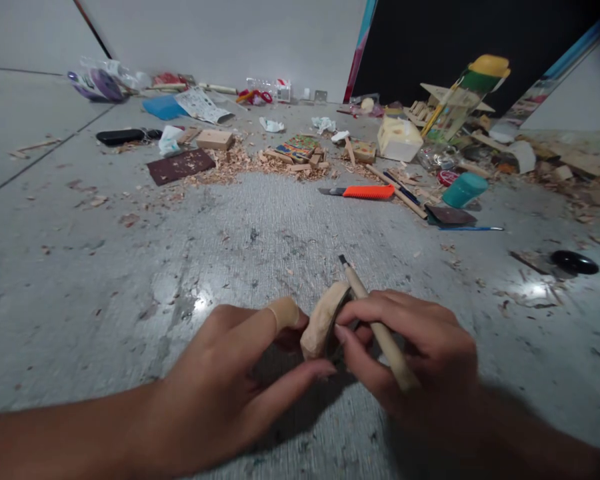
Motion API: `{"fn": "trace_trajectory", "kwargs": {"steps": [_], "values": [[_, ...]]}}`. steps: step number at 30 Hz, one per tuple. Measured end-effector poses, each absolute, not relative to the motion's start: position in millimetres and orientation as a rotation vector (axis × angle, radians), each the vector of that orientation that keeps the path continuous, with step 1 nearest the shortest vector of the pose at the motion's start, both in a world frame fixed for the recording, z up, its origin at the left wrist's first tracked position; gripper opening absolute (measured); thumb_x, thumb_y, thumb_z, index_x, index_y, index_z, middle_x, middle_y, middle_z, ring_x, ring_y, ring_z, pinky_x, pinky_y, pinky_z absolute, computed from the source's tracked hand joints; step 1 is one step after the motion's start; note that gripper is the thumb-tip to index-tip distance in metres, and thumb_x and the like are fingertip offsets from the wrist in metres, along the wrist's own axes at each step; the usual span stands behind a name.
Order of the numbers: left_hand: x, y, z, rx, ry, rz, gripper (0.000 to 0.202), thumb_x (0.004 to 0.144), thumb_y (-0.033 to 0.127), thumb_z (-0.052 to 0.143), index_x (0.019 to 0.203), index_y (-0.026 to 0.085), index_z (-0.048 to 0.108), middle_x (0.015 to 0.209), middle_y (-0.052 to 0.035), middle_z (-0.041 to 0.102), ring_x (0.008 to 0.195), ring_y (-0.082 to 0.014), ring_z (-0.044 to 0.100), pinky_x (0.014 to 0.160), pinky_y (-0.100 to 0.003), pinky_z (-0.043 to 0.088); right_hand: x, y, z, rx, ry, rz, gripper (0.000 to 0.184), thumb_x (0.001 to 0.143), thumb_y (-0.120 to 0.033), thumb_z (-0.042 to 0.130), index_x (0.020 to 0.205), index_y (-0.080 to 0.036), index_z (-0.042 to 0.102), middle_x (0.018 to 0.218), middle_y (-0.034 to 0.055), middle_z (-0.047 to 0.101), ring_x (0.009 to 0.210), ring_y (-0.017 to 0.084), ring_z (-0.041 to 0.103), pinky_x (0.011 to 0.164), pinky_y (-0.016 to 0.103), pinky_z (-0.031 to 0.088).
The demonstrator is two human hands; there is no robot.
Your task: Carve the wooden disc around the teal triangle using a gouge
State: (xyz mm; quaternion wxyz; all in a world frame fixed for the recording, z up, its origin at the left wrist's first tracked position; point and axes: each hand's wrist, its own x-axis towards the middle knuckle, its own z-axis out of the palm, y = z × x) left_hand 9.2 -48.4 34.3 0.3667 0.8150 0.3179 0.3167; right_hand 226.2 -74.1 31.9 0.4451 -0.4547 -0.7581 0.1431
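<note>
A small pale carved wood piece (323, 323) with a curved back and a dark far edge is held low in the middle of the head view. My left hand (230, 373) pinches its left side between thumb and fingers; a tan bandage (283, 312) wraps one finger. The fingertips of my right hand (410, 353) touch the piece's right side. That same hand also grips a chisel (387, 350) with a round wooden handle, its dark tip pointing up and away from me. The underside of the wood piece is hidden by my fingers.
Beyond my hands lie an orange utility knife (367, 192), a teal cap (465, 191) and brown sandpaper (181, 167). Wood shavings (245, 163) surround a wood block (215, 139). A yellow-topped container (473, 93) stands at back right. A black oval object (574, 262) rests at right.
</note>
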Motion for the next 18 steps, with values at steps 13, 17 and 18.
{"fn": "trace_trajectory", "kwargs": {"steps": [13, 17, 18], "values": [[10.0, -40.4, 30.2, 1.803, 0.870, 0.729, 0.009, 0.094, 0.028, 0.074, 0.094, 0.022, 0.066, 0.074, 0.0004, 0.077, 0.063, -0.0142, 0.071, 0.060, -0.023, 0.054, 222.8, -72.9, 33.5, -1.306, -1.674, 0.468, 0.013, 0.083, -0.012, 0.065, 0.078, -0.025, 0.064, 0.049, -0.0109, 0.058, 0.036, 0.007, 0.049, 0.037, 0.019, 0.036], [12.0, -34.7, 26.0, 1.469, 0.902, 0.666, 0.019, 0.090, 0.031, 0.077, 0.093, 0.017, 0.065, 0.080, -0.0026, 0.076, 0.073, -0.0152, 0.071, 0.063, -0.020, 0.055, 236.8, -69.0, 37.1, -1.342, -1.639, 0.417, 0.013, 0.091, -0.014, 0.068, 0.094, -0.026, 0.071, 0.058, -0.0095, 0.068, 0.044, 0.007, 0.057, 0.042, 0.017, 0.042], [12.2, -33.6, 25.6, 1.400, 0.901, 0.645, 0.023, 0.090, 0.034, 0.078, 0.093, 0.016, 0.064, 0.081, -0.0032, 0.074, 0.074, -0.0151, 0.070, 0.064, -0.020, 0.055, 240.7, -67.5, 37.0, -1.334, -1.627, 0.410, 0.013, 0.094, -0.015, 0.066, 0.099, -0.026, 0.072, 0.061, -0.0084, 0.070, 0.047, 0.008, 0.059, 0.046, 0.018, 0.046]]}}
